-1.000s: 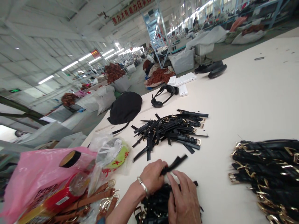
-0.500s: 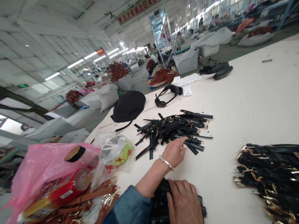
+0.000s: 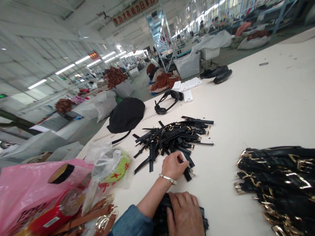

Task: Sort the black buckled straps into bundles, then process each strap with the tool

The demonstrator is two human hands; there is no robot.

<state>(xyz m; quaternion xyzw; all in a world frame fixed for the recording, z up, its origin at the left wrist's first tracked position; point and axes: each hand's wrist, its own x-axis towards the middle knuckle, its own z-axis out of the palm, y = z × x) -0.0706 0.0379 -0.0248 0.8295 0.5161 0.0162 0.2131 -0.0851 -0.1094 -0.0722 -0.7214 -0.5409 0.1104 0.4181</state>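
Observation:
My left hand [image 3: 173, 166], with a silver bracelet at the wrist, is closed in a pinch on a short black buckle strap [image 3: 189, 173]. It hovers at the near edge of a loose pile of black buckle straps [image 3: 169, 136] with gold buckles. Below it, my right hand [image 3: 187, 213] is wrapped over a bundle of black straps [image 3: 161, 209], thumb on the left side. The left forearm and right hand partly hide this bundle.
To the right lies a large stack of black straps [image 3: 275, 183] with gold buckles. A pink bag [image 3: 22, 183], red-lidded jar [image 3: 71, 200] and brown straps [image 3: 86, 218] crowd the left. Beyond are a black cap [image 3: 128, 114], headset [image 3: 169, 100] and white boxes [image 3: 188, 95].
My left hand has closed on a strap at the pile and drawn it nearer, off the pile's edge. The right hand stays on its bundle. The whole view has shifted.

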